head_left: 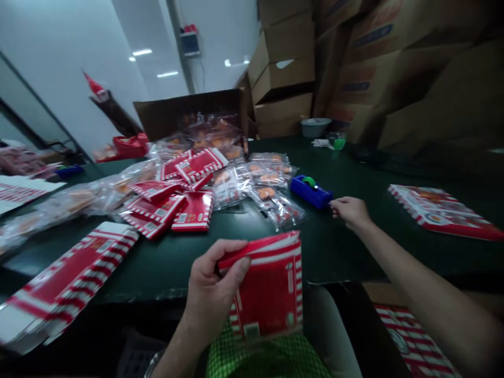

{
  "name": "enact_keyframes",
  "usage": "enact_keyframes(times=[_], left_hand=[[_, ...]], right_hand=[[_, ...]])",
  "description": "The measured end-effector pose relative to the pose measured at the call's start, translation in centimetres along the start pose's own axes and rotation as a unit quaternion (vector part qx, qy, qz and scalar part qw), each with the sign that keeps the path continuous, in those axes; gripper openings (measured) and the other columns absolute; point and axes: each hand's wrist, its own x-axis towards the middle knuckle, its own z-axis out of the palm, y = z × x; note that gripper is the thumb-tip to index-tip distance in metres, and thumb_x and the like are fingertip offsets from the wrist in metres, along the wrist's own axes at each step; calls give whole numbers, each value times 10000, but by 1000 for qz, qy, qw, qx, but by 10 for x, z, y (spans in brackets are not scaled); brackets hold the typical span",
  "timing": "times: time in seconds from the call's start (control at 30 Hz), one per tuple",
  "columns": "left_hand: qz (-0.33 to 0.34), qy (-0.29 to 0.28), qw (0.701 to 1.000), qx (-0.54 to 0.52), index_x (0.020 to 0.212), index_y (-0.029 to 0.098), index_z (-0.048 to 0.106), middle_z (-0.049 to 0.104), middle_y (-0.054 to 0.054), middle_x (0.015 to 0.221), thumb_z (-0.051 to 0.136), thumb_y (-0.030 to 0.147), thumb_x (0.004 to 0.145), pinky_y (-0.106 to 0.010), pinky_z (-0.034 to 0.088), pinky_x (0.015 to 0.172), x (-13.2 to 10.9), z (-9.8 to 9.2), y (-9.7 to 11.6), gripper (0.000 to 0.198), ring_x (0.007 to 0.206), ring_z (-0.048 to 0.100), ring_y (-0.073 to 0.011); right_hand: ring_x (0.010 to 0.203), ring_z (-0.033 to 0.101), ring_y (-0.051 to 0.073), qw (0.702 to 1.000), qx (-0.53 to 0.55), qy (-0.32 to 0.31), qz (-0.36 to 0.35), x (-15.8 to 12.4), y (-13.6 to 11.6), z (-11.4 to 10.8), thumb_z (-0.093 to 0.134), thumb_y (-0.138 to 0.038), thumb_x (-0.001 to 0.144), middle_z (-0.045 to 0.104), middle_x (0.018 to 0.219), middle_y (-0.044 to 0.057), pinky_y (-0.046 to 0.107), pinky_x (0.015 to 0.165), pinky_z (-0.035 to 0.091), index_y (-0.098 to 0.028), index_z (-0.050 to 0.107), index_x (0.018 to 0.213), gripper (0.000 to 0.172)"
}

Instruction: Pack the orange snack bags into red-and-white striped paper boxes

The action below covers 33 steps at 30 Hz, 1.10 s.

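Note:
My left hand (218, 283) grips a flat red carton with white-striped edges (270, 289) by its upper left corner, thumb in front, above my lap. My right hand (350, 210) is stretched out over the table, its fingertips pinched at the near right end of a blue tape dispenser (313, 193). A green-cored roll of tape (308, 181) sits in the dispenser. The tape end between the fingers is clear and barely visible. Just left of the dispenser lie clear plastic packets with orange pieces (268, 194).
Red packs (192, 210) are heaped on the green table (334, 252). A stack of flattened striped cartons (86, 273) lies at left, a printed red-and-white box (441, 210) at right. Behind stand an open cardboard box (157, 116), a grey bowl (315, 127) and stacked boxes (283, 79).

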Motion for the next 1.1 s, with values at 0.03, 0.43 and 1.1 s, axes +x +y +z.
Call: enact_keyframes(times=[0.03, 0.43, 1.1], left_hand=[[60, 19, 998, 25, 989, 209, 688, 715, 1, 833, 665, 257, 830, -177, 537, 620, 4, -2, 10, 168, 699, 658, -114], [396, 3, 898, 193, 1171, 166, 604, 649, -108, 1135, 581, -49, 804, -314, 528, 939, -20, 36, -22, 426, 1075, 618, -187], [-24, -121, 992, -2, 949, 196, 733, 713, -38, 903, 645, 280, 854, -211, 523, 712, -27, 2, 3, 154, 810, 651, -151]], right_hand=[[523, 477, 97, 999, 51, -12, -13, -19, -10, -6, 659, -373, 831, 513, 622, -11, 251, 495, 433, -178, 547, 691, 264], [416, 346, 31, 803, 494, -327, 59, -223, -15, 9, 803, -283, 692, 455, 532, -65, 147, 376, 283, -172, 532, 648, 297], [660, 563, 115, 919, 206, -304, -143, -188, -19, -12, 728, -258, 738, 613, 745, -14, 220, 594, 471, -208, 563, 783, 178]])
